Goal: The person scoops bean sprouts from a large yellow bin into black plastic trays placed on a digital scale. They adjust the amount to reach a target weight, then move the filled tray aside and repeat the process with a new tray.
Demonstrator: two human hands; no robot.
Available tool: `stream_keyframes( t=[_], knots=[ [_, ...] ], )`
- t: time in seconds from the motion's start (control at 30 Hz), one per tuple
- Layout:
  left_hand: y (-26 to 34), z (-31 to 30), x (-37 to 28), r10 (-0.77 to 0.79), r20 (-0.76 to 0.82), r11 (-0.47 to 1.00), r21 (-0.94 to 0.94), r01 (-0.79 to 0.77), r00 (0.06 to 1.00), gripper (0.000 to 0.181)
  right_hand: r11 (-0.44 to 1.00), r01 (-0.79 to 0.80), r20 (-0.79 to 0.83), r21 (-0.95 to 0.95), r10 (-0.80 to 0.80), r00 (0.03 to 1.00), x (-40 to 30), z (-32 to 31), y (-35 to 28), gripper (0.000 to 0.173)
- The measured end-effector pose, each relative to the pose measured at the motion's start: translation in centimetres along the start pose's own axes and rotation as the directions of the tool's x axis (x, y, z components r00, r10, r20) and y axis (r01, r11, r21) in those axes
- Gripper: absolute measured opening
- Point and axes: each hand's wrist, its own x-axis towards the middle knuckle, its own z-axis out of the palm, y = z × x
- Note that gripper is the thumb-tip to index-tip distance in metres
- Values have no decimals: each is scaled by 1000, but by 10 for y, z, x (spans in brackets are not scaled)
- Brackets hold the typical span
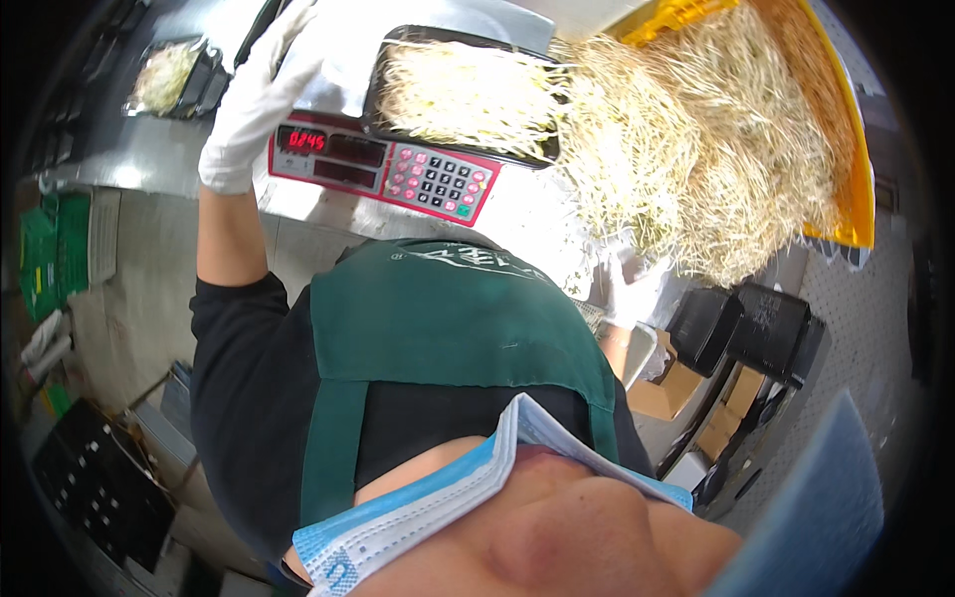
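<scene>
My left hand [257, 101], in a white glove, reaches forward at the upper left, beside the scale's bright metal plate. Its fingers lie by the dark edge of a black tray [252, 36]; whether they grip it I cannot tell. A red-framed electronic scale [439, 183] with a keypad and lit display stands before me. One black plastic tray [371, 104] full of pale sprouts [470, 93] overlaps the scale's keypad panel. My right hand [633, 289], also gloved, is low at the right, below a heap of loose sprouts [716, 149]. Glare washes out its fingers.
A tipped yellow crate [858, 186] borders the sprout heap at the right. Stacked black trays [768, 328] and a cardboard box [664, 388] sit below it. Another filled tray [168, 78] lies at the far left. Green crates [60, 250] stand on the floor.
</scene>
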Motion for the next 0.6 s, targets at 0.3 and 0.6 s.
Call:
stream_keyframes(
  t=[0.3, 0.6],
  knots=[
    [68, 47, 28, 517, -16, 735, 521, -434, 856, 37, 786, 579, 61, -217, -582, 811, 38, 56, -55, 77],
    [29, 107, 26, 531, 300, 732, 308, -607, 793, 58, 368, 929, 499, 23, -810, 309, 84, 79, -231, 88]
  ],
)
